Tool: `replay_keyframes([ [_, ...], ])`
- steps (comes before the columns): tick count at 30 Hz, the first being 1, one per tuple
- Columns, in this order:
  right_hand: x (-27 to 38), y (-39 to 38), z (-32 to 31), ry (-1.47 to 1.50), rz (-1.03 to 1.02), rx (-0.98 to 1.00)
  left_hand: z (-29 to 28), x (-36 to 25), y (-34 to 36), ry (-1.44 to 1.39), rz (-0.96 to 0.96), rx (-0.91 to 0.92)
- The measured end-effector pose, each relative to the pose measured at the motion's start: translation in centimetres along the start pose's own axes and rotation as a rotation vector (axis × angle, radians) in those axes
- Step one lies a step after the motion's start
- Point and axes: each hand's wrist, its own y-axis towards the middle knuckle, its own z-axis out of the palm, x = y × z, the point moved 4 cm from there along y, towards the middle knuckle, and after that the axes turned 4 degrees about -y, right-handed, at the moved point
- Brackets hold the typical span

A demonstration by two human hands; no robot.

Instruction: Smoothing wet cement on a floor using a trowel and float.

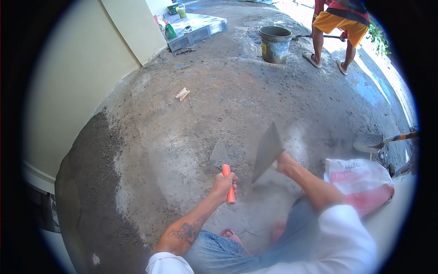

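Note:
My left hand (224, 185) is closed around the orange handle of a small pointed trowel (219, 153), its blade low over the dusty concrete floor (159, 118). My right hand (284, 164) grips a larger grey flat plate (269, 148), tilted on edge, with its handle mostly hidden. A white and pink sack (360, 187) lies beside my right arm. My jeans and sandals show below my arms, and pale dust hazes the lower right.
A shovel (369, 142) rests at the right. Ahead are a grey bucket (276, 45) and a person (340, 25) in orange shorts holding a tool. A cream wall (82, 68) runs along the left toward a step (194, 39) with containers. A small wooden piece (182, 93) lies mid-floor.

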Motion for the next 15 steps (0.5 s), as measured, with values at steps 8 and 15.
replay_keyframes([
  [8, 0.2, -0.6, 0.2, 0.023, -0.019, -0.003, 0.4, 0.1, 0.2, 0.013, -0.012, 0.006],
  [15, 0.5, -1.4, 0.8, 0.028, -0.002, -0.035, 0.3, 0.3, 0.5, 0.006, -0.013, 0.006],
])
